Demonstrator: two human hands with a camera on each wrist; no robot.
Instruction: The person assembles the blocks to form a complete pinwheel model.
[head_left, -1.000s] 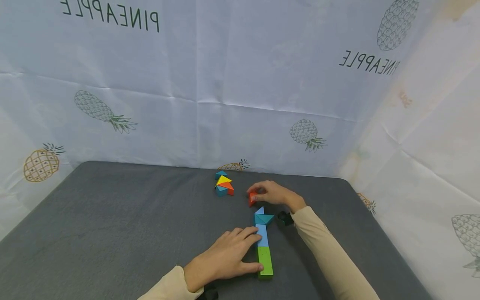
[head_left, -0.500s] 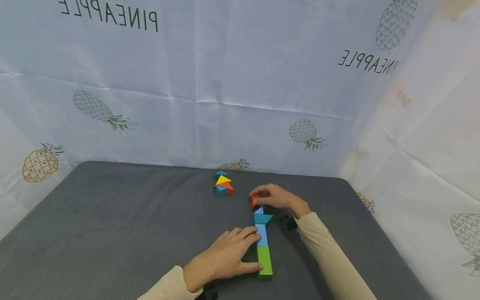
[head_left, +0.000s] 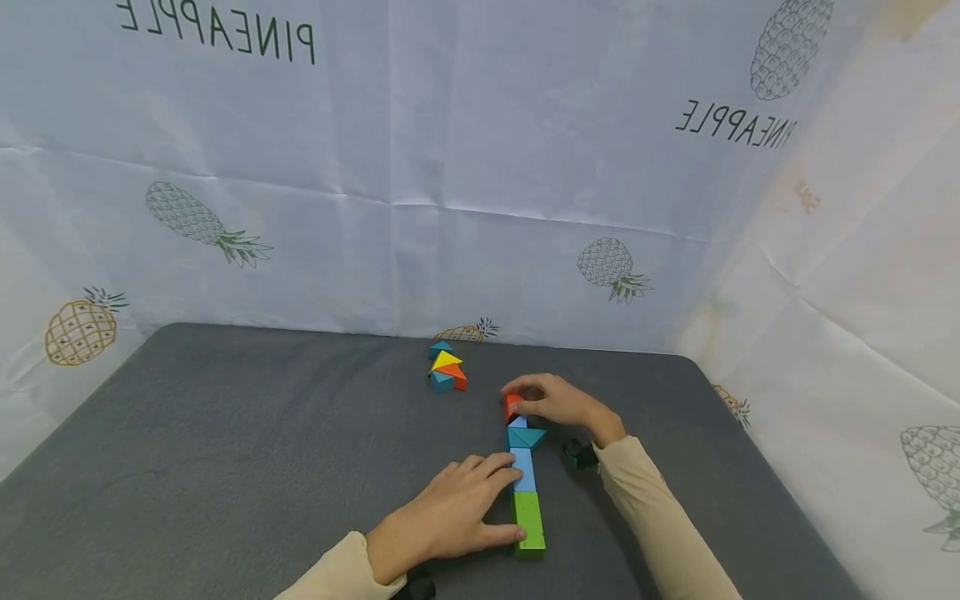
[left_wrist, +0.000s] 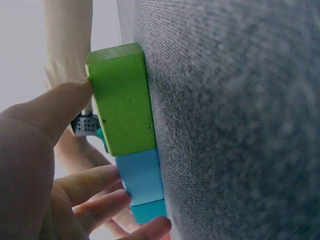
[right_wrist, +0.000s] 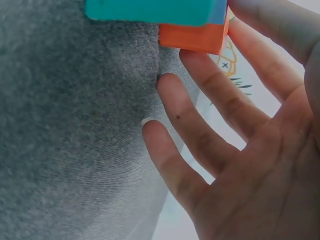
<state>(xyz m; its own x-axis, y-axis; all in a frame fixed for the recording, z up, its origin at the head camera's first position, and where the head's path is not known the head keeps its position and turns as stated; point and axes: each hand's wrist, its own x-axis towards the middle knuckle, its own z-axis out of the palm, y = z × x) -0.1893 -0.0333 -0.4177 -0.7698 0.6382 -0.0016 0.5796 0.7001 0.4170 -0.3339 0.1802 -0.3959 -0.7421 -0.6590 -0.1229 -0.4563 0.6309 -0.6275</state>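
- Yellow, orange and blue loose blocks lie in one small group on the bench, beyond the left fingers and to the left of the right fingers; no finger touches them.
- Left hand: the fingers are relaxed and grasp nothing; thumb and fingertips touch the row's left side. I think this light contact serves well as a stop; pressing harder could bend the line.
- Red block is between the right thumb and fingers, at the row's far end. It touches the pale blue triangle or is just beside it; I cannot tell which. The fingers cover part of it, so its long axis is not certain.
- Light blue block, by the left fingertips, and green block, by the left thumb, have their long axes along the row, away from the person. Between the two hands' fingers, the teal piece points its tip rightward.
- Right hand: the fingers pinch the red block. Better to lower it flat, align it with the row, and loosen gently.
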